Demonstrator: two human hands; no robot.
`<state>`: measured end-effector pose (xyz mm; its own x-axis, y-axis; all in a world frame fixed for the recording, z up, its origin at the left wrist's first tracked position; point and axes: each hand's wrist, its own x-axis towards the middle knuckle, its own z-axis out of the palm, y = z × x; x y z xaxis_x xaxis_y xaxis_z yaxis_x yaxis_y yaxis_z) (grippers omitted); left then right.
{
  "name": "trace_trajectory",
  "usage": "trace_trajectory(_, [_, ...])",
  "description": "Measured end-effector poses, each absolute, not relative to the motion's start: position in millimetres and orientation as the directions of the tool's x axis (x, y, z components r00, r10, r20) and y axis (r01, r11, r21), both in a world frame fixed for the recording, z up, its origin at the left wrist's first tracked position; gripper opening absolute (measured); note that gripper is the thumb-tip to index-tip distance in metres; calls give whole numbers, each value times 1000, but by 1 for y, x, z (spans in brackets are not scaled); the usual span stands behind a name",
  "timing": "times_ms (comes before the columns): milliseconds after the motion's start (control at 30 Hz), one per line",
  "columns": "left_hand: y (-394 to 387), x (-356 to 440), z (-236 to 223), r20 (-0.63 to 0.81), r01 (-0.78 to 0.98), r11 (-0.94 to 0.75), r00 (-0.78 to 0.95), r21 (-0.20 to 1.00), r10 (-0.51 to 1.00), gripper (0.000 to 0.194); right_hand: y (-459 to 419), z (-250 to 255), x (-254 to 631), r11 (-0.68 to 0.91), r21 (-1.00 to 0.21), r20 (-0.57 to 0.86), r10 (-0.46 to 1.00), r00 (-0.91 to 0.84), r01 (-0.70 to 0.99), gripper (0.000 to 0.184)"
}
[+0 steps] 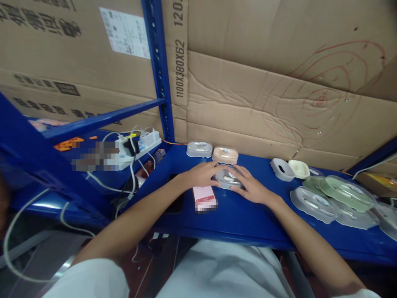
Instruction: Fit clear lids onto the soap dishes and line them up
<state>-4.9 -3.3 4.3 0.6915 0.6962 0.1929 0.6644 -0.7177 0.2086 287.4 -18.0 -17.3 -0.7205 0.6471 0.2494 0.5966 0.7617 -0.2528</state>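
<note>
Both my hands rest on a clear oval plastic box [228, 179] lying on the blue shelf [248, 215]. My left hand [203, 174] presses its left side with fingers curled over the lid. My right hand [250, 187] covers its right side, fingers laid over the edge. A pink phone-like box [204, 197] lies just in front of the left hand. Behind the hands stand a clear oval box [199, 149] and a peach one [225, 155].
At right lie several oval lids and trays, clear and pale green [345, 192], plus a white dish [281, 169] and a cream one [299, 168]. A power strip with white cables [136, 147] sits at left. A blue rack post [159, 70] and cardboard boxes [279, 91] stand behind.
</note>
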Motion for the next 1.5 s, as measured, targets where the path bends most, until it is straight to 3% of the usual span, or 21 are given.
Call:
trace_trajectory(600, [-6, -8, 18, 165, 678, -724, 705, 127, 690, 72, -19, -15, 285, 758, -220, 269, 652, -709, 614, 78])
trace_trajectory(1067, [-8, -7, 20, 193, 612, -752, 730, 245, 656, 74, -20, -15, 285, 743, -204, 250, 669, -699, 638, 77])
trace_trajectory(1500, [-4, -9, 12, 219, 591, -762, 733, 266, 644, 75, -19, -17, 287, 754, -200, 265, 657, -706, 626, 76])
